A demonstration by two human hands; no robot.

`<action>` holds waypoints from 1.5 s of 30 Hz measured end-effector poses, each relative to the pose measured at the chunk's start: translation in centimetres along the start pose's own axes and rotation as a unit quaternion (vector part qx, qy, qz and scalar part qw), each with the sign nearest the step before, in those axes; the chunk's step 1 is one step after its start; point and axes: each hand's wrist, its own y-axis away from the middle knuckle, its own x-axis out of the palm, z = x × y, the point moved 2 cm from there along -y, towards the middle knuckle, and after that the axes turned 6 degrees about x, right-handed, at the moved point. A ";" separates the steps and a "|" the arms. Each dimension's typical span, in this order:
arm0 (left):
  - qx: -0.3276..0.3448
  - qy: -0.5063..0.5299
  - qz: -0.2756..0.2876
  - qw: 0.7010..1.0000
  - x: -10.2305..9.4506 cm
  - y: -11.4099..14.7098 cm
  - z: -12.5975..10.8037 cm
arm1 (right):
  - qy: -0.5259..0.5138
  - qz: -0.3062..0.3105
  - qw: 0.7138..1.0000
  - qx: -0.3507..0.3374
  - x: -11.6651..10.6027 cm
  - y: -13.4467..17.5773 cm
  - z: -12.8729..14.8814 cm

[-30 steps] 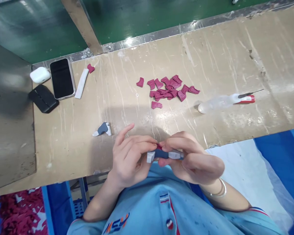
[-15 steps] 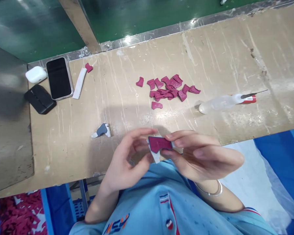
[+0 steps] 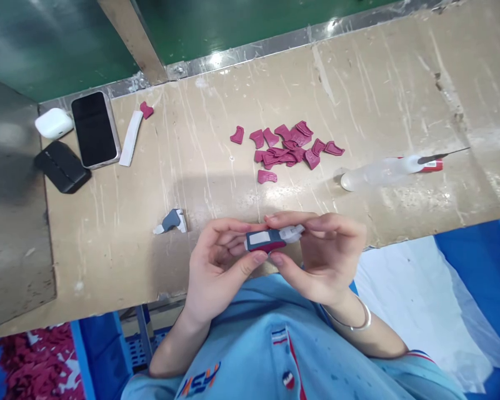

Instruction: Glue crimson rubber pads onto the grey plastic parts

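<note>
Between both hands is a small grey, white and maroon moulded part [image 3: 265,239], held just above the bench's front edge. My left hand [image 3: 223,264] pinches its left end with thumb and fingers. My right hand [image 3: 323,258] grips the same part, thumb below and fingers above, and a whitish end sticks out toward that palm. The maroon face now shows only as a strip along the lower side. To the left on the bench lies a similar grey and white part [image 3: 171,221]. Beyond the hands is a loose pile of maroon pieces [image 3: 291,153].
A clear plastic bottle with a needle tip [image 3: 375,173] lies at the right over a red object. At the far left are a phone [image 3: 95,130], a white case [image 3: 53,123], a black case [image 3: 62,166] and a white strip [image 3: 130,139]. Below, a blue bin [image 3: 102,355] adjoins maroon scraps.
The held part has been turned, so its grey and white side faces up instead of the maroon face. My right hand has shifted its grip and drawn slightly left.
</note>
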 end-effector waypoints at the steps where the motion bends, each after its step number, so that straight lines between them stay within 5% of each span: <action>1: -0.001 -0.008 -0.002 1.000 0.0 0.0 0.1 | -0.010 -0.001 1.000 0.017 0.1 0.0 0.0; 9: 0.076 -0.221 0.002 0.972 -0.9 0.5 0.3 | -0.038 -0.060 0.992 0.106 0.3 0.7 -0.2; 11: 0.145 -0.379 -0.014 0.914 -2.8 0.4 -0.5 | 0.024 -0.118 0.987 0.103 -1.8 1.3 -0.3; 13: 0.212 -0.550 -0.023 0.808 -5.5 0.1 -1.4 | 0.106 -0.203 0.969 0.093 -5.4 2.3 -0.5; 15: 0.211 -0.678 0.047 0.702 -8.2 -0.4 -1.5 | 0.190 -0.274 0.938 0.099 -9.7 3.2 -0.9; 18: 0.210 -0.731 0.081 0.644 -11.1 -1.0 -1.3 | 0.339 -0.302 0.880 0.138 -15.6 3.5 -1.4; 21: 0.209 -0.737 0.073 0.638 -12.2 -1.3 -0.9 | 0.519 -0.288 0.797 0.117 -18.4 2.0 -1.4; 23: 0.213 -0.745 0.072 0.628 -12.4 -1.5 -0.9 | 0.573 -0.272 0.769 0.076 -18.5 0.7 -1.1; 27: 0.225 -0.760 0.060 0.606 -13.2 -2.1 -1.9 | 0.585 -0.121 0.800 0.056 -17.8 -1.6 -1.2; 29: 0.233 -0.762 0.057 0.602 -14.0 -2.3 -2.8 | 0.606 -0.058 0.787 0.097 -18.6 -2.2 -1.8; 31: 0.242 -0.764 0.073 0.593 -14.9 -2.6 -3.6 | 0.603 -0.034 0.786 0.133 -20.4 -2.8 -2.6; 36: 0.261 -0.767 0.123 0.574 -16.1 -4.4 -4.8 | 0.538 0.009 0.834 0.119 -24.0 -5.3 -3.9; 41: 0.269 -0.744 0.125 0.599 -13.3 -7.4 -5.2 | 0.562 0.040 0.818 0.112 -22.3 -10.8 -5.5; 45: 0.234 -0.725 0.237 0.604 -9.3 -11.6 -6.7 | 0.550 0.092 0.825 0.090 -18.8 -15.2 -6.9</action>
